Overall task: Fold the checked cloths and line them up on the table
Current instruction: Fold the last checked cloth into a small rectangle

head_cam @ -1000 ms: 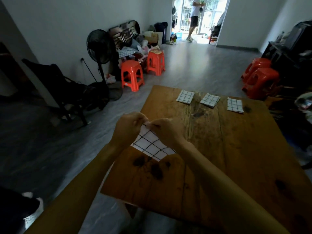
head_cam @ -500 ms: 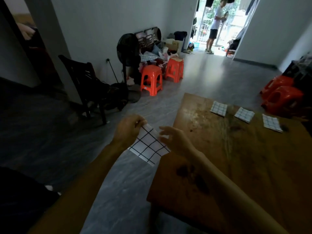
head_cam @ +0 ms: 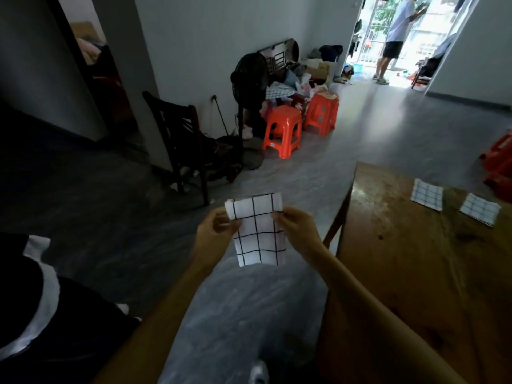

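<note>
Head view: left hand (head_cam: pixel 214 231), right hand (head_cam: pixel 297 228) pinch checked cloth (head_cam: pixel 257 231).

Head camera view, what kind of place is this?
Most likely a lived-in home, a living or dining room. A worn wooden table stands on a grey floor, with orange plastic stools, a standing fan and piled belongings by the wall.

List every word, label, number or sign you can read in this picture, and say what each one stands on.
No text can be read anywhere.
Nearer orange stool: a small bluish sticker low on its front, too small to read.
Cloth held by the left hand and right hand: only black grid lines, no writing.
</note>
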